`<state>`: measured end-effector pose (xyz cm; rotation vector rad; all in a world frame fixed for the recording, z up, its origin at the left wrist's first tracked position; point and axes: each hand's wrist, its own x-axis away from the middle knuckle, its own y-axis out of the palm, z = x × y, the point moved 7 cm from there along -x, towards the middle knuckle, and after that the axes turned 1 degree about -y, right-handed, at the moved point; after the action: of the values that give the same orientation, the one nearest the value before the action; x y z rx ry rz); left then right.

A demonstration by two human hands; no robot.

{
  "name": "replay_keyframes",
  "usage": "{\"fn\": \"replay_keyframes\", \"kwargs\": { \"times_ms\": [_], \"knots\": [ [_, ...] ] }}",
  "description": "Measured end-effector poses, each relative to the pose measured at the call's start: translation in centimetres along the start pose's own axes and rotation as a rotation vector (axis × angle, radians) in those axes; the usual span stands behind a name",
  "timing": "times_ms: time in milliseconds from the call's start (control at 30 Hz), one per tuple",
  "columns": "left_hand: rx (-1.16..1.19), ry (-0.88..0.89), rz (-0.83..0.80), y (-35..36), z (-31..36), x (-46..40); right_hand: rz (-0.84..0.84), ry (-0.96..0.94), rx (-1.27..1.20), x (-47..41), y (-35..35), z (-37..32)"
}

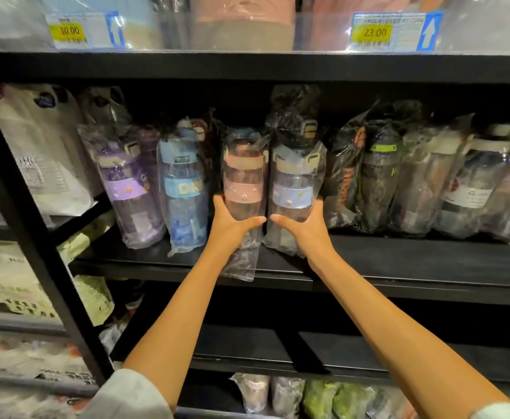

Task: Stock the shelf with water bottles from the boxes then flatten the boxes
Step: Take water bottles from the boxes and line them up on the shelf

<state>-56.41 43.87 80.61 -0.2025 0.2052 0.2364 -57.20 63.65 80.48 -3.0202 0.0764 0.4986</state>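
The pink bottle (243, 179) and the blue-band bottle (295, 182), each in a clear bag, stand upright side by side on the middle shelf (398, 261), touching or nearly so. The left hand (231, 220) grips the pink bottle low down, thumb across its front and fingers curled round its left side; the right hand (303, 223) grips the blue-band bottle the same way from the right. The thumb tips nearly meet between the bottles. Left of them stand a light-blue bottle (184, 189) and a purple bottle (129, 189), both bagged; right of them is a row of darker bagged bottles (380, 179). Yellow price tags (373, 33) hang on the shelf above.
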Motion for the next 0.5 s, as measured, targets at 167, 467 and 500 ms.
{"fn": "replay_keyframes", "kwargs": {
  "times_ms": [167,467,500],
  "knots": [
    [-0.015,-0.014,0.017,0.36,-0.07,-0.7,-0.009,0.035,0.039,-0.89,0.03,0.7],
    [-0.095,0.058,0.053,0.32,0.55,-0.49,0.009,0.021,0.116,-0.62,-0.17,0.36],
    [-0.106,0.061,0.057,0.27,0.67,-0.39,0.013,0.024,0.116,-0.52,-0.24,0.22]
  ]
}}
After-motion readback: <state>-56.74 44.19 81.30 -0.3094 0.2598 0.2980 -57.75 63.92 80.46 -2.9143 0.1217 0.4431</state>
